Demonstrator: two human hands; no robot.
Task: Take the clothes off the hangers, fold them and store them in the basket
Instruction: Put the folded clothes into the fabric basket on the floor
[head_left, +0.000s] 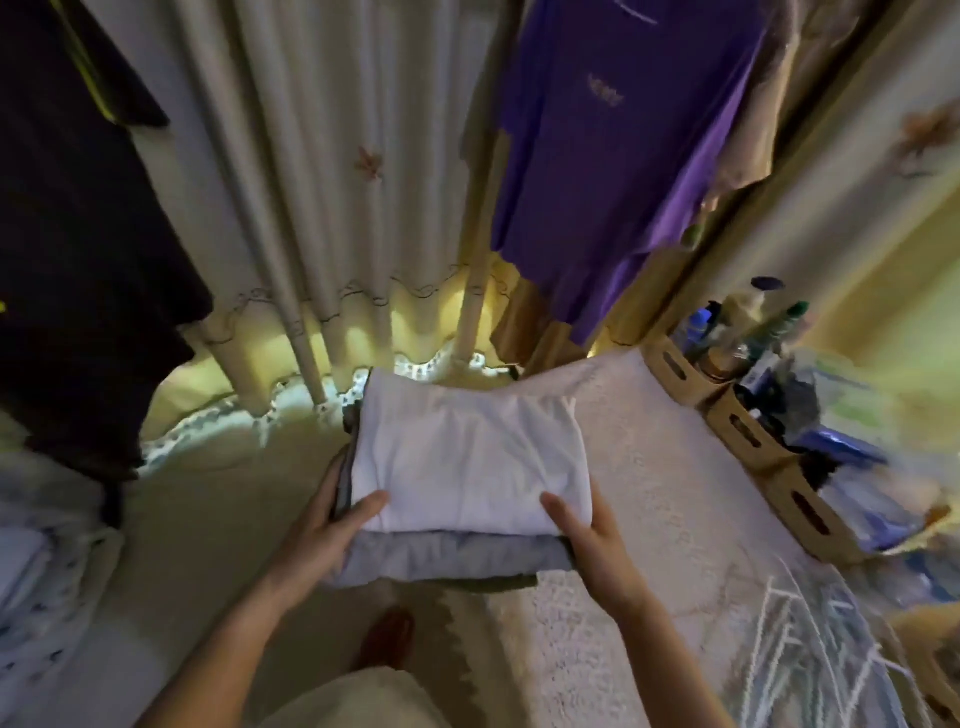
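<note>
While left hand (332, 532), right hand (589, 543) grip folded stack (467, 457), fingers (332, 480) mostly hidden beneath.

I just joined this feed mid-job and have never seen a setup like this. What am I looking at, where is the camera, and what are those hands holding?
There is no machine here. A person works with bare hands, and the single picture comes from a wide-angle camera worn on their head. It looks forward and down, so the edges bend.

The left hand and right hand grip a stack of folded clothes by its near corners, thumbs on top. A white garment lies uppermost, with a grey garment beneath.

A purple shirt and a black garment hang behind. On the floor are a pale rug, a heap of white hangers and cardboard boxes with bottles. I cannot make out a basket.
</note>
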